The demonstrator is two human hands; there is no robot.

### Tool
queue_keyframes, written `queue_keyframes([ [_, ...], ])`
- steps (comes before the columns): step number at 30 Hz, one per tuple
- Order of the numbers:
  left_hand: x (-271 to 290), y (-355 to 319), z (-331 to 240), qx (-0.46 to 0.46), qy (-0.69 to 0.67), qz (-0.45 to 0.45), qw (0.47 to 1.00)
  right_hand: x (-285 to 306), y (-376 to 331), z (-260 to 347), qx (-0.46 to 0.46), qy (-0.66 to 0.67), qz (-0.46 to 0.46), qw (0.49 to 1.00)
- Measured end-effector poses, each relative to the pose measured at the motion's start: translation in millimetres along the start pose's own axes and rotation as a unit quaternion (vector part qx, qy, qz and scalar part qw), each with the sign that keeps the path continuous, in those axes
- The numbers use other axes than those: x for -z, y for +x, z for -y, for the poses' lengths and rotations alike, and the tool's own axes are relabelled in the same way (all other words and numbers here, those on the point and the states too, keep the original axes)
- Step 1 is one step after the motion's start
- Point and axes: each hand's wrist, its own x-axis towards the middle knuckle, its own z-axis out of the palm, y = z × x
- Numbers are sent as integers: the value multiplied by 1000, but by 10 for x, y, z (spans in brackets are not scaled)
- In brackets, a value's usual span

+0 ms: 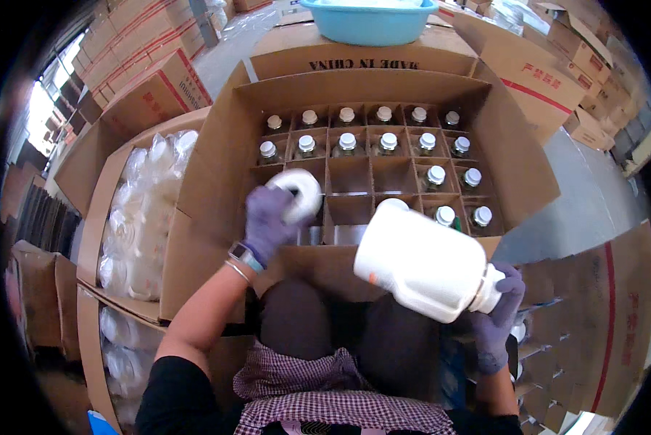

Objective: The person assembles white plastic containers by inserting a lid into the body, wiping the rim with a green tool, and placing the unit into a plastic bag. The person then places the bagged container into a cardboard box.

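Above the divided carton [217, 167], each grip holds one white bottle [421, 264].

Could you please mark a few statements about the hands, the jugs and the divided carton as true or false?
1. The right hand grips a white jug at its neck. True.
2. The left hand is bare. False: it wears a purple glove.
3. Every cell of the divided carton is filled. False: several middle cells are empty.
4. A blue basin sits beyond the carton. True.
5. The left hand holds a second white jug over the carton. True.
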Motion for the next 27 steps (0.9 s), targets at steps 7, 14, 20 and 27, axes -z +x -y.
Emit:
queue_keyframes([
  [7,-289,228,169,48,-21,131,990,-522,-108,-10,-152,65,-99,981],
  [14,-1005,1387,1694,270,133,216,929,-781,-264,-49,-216,14,-117,969],
  [20,-655,1422,1815,259,179,176,933,-856,-264,-274,-180,99,-71,976],
  [27,1646,688,-10,39,101,-189,976,-889,-165,-170,-163,176,-140,961],
])
